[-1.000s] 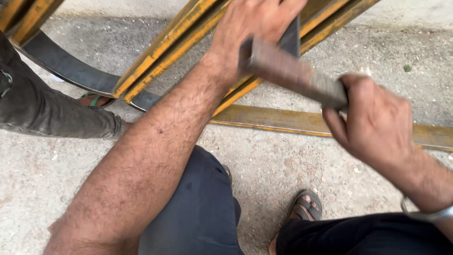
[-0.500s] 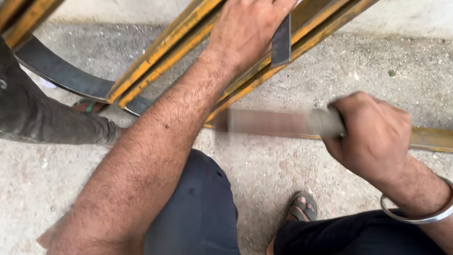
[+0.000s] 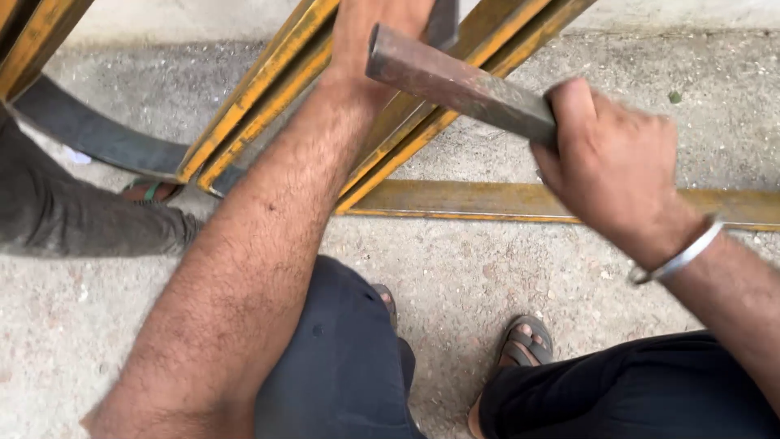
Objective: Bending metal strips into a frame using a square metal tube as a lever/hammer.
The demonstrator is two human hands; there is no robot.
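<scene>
My right hand (image 3: 609, 158) is closed around one end of a rusty square steel bar (image 3: 459, 81), held raised and pointing up-left. A metal bangle sits on that wrist. My left hand (image 3: 374, 24) reaches to the top edge of the view and rests on the yellow-painted steel tubes (image 3: 260, 97) of a frame, next to a dark flat strip (image 3: 443, 20). Its fingers are cut off by the frame edge. The bar's free end hovers just right of my left wrist.
A yellow steel tube (image 3: 487, 199) lies flat on the concrete floor (image 3: 504, 276). A curved dark metal strip (image 3: 89, 134) runs at the left. Another person's grey trouser leg (image 3: 73, 219) and sandalled foot (image 3: 150, 191) are at the left. My own sandalled foot (image 3: 524, 345) is below.
The bar swung down low and blurred half a second ago, and is now raised again beside my left wrist. My left hand stayed on the frame.
</scene>
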